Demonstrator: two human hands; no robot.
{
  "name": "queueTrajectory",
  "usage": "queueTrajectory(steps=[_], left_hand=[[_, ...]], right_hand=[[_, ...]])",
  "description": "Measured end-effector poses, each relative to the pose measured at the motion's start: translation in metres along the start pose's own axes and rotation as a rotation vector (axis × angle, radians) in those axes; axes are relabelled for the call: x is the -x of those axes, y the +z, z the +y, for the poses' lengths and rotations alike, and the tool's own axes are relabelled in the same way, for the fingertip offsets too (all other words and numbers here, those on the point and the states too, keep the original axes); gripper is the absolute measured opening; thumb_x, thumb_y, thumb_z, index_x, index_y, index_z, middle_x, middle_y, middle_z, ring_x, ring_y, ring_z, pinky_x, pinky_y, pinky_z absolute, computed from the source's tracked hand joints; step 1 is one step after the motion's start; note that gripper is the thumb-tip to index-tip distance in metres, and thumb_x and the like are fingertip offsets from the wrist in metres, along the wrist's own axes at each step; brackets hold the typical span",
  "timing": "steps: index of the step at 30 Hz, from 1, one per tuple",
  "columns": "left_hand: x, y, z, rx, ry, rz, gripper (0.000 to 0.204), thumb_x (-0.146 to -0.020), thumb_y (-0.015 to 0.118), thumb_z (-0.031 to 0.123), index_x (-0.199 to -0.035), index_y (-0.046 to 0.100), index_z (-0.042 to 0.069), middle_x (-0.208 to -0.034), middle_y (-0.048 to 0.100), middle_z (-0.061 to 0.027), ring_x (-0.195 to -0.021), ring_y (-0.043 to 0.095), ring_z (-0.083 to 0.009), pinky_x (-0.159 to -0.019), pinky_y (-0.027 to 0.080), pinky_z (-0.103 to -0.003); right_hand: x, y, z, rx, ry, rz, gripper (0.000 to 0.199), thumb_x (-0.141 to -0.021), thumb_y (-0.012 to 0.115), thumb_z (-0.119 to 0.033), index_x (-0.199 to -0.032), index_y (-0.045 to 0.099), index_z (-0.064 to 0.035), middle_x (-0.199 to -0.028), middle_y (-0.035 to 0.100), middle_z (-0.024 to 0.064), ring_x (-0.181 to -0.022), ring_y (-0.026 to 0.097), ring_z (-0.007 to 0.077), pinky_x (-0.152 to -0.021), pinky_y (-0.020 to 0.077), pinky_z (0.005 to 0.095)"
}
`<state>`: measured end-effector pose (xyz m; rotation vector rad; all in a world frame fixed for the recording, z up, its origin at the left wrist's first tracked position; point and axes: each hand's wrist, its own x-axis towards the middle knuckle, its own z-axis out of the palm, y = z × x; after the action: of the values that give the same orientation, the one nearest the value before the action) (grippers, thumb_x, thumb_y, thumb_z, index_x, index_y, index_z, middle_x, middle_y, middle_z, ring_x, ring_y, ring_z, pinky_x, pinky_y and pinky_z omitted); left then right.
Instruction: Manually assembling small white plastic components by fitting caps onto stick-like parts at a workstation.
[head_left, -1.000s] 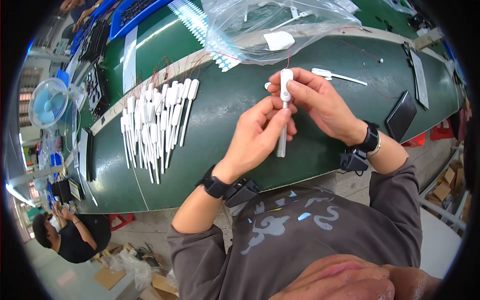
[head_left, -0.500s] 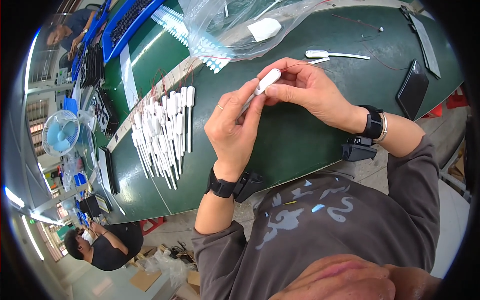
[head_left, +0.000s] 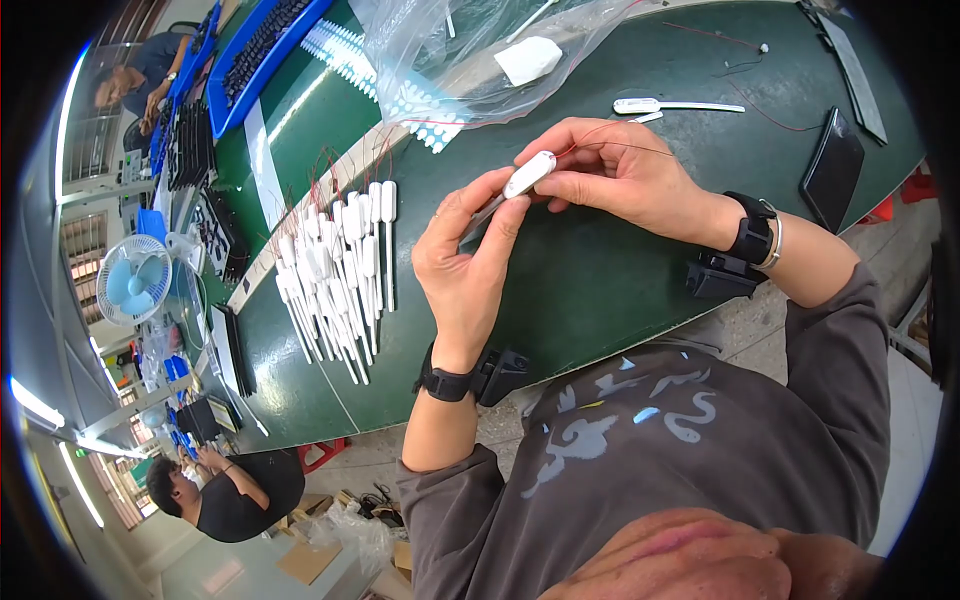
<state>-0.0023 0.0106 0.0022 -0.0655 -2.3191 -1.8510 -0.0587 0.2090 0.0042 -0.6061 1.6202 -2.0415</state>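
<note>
My left hand and my right hand meet over the green table, both closed on one white stick-shaped plastic part with an oval head. The thin stem runs down through the left fingers, partly hidden by them. At the head's upper end, the right thumb and fingers pinch it, where thin red and dark wires come out. To the left lies a pile of similar white sticks, heads pointing away and stems toward me, with thin red wires at the heads. Another white stick lies beyond my right hand.
A clear plastic bag with a white lump lies at the far side. A black phone-like slab and a grey flat bar lie right. Far left are a blue bin, a fan and two other people.
The held stick's oval head has turned so more of its broad face shows, and it sits slightly lower. My fingers have shifted a little around it; the whole view has moved slightly.
</note>
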Motion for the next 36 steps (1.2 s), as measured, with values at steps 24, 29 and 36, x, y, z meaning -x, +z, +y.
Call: queueTrajectory(steps=[24,29,36], left_hand=[[0.0018,0.0027,0.0032,-0.114,0.068,0.062,0.021,-0.086,0.074,0.009,-0.106,0.071,0.003,-0.101,0.071,-0.0067,-0.094,0.065,-0.0168,-0.109,0.036,-0.044],[0.0,0.0006,0.0037,-0.24,0.176,0.057,0.02,-0.085,0.074,0.008,-0.105,0.072,0.003,-0.1,0.071,-0.0071,-0.094,0.065,-0.0192,-0.11,0.036,-0.046],[0.0008,0.0002,0.005,-0.214,0.13,0.034,0.022,-0.085,0.074,0.008,-0.106,0.071,0.003,-0.1,0.071,-0.0076,-0.097,0.065,-0.0209,-0.11,0.036,-0.046]], right_hand=[[0.0,-0.0019,0.0066,-0.006,-0.022,-0.008,0.021,-0.095,0.064,-0.007,-0.114,0.062,-0.0005,-0.106,0.066,0.0038,-0.095,0.063,0.0083,-0.08,0.0559,0.0235],[-0.0005,-0.0027,0.0057,0.045,-0.029,-0.013,0.02,-0.095,0.064,-0.007,-0.114,0.062,-0.0002,-0.106,0.065,0.0038,-0.094,0.063,0.0081,-0.079,0.0559,0.0234],[-0.0007,-0.0024,0.0086,0.026,-0.044,-0.003,0.022,-0.095,0.065,-0.008,-0.115,0.062,-0.0006,-0.104,0.066,0.0043,-0.093,0.063,0.0085,-0.079,0.056,0.0236]])
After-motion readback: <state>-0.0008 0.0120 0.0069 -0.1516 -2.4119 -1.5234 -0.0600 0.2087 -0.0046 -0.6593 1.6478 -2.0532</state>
